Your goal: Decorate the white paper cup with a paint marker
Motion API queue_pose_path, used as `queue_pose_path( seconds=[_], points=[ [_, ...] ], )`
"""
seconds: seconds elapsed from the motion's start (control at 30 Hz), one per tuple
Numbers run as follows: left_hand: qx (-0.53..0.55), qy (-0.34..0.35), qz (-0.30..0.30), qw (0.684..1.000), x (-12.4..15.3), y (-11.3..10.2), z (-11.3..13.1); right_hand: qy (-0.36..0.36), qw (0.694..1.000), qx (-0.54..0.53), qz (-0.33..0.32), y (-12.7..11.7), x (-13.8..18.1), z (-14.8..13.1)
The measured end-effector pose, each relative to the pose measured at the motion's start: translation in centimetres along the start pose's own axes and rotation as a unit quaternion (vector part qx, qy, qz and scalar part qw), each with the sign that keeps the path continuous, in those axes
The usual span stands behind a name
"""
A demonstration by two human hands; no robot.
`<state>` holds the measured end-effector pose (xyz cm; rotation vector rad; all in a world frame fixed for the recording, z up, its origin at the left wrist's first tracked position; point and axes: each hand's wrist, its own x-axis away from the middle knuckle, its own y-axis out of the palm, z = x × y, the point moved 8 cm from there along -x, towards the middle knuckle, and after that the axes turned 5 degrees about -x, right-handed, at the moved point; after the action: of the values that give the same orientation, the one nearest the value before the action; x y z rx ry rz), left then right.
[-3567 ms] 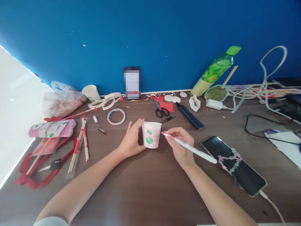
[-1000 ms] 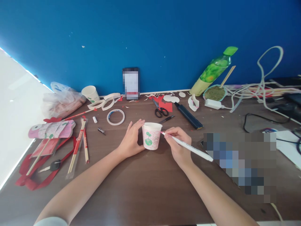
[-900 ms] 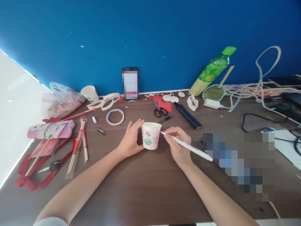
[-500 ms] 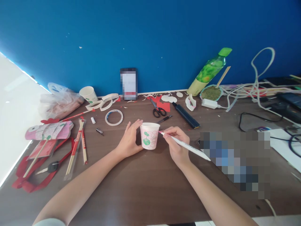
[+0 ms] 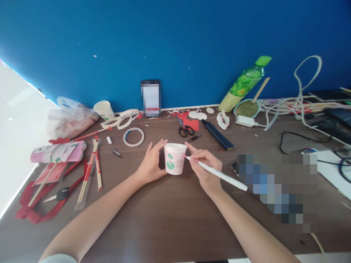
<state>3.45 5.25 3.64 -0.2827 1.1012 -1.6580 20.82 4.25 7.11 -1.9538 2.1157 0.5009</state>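
Observation:
Upright on the table is a paper cup (image 5: 174,165) with a pink pattern and a green plant print. My left hand (image 5: 151,160) steadies it from the left, fingertips near the rim and thumb low by the base. A white marker (image 5: 222,175) with a pink tip is pinched in my right hand (image 5: 207,166). Its tip meets the cup's right side, and my right index finger reaches toward the rim. Behind the cup lie black scissors (image 5: 185,130) and a black pen (image 5: 194,138).
A tape roll (image 5: 133,137), a second paper cup (image 5: 104,110) and chopsticks (image 5: 89,170) are to the left. A phone (image 5: 150,98) leans on the blue wall. Right of centre are a dark blue case (image 5: 218,134), a tilted green bottle (image 5: 244,84) and white cables (image 5: 298,91).
The marker's tip has moved slightly down on the cup's side. My right index finger has stretched up toward the rim. My left hand keeps its place on the cup.

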Motion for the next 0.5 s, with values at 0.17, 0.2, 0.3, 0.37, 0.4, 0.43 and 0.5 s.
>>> queue_pose_path(
  seconds=[0.17,0.2,0.3,0.37,0.4,0.43,0.5],
  points=[
    [0.003,-0.006,-0.012,1.0,-0.13,0.02,0.11,-0.006,1.0,-0.003,-0.002,-0.15,-0.1,0.0],
    [0.003,-0.008,-0.015,1.0,-0.15,0.05,0.1,-0.008,1.0,-0.003,-0.003,-0.14,-0.09,-0.02],
    [0.003,-0.011,-0.021,1.0,-0.16,0.14,0.03,-0.01,1.0,-0.004,-0.007,-0.06,-0.01,0.07],
    [0.004,-0.011,-0.023,1.0,-0.12,0.18,0.0,-0.006,1.0,-0.007,-0.008,-0.04,0.05,0.22],
    [0.005,-0.012,-0.024,1.0,-0.11,0.21,-0.02,-0.003,1.0,-0.008,-0.01,-0.03,0.08,0.29],
    [0.006,-0.014,-0.025,1.0,-0.09,0.23,-0.04,-0.001,1.0,-0.009,-0.011,-0.03,0.11,0.35],
    [0.008,-0.015,-0.025,1.0,-0.09,0.24,-0.03,0.001,1.0,-0.008,-0.013,-0.04,0.15,0.46]
  ],
)
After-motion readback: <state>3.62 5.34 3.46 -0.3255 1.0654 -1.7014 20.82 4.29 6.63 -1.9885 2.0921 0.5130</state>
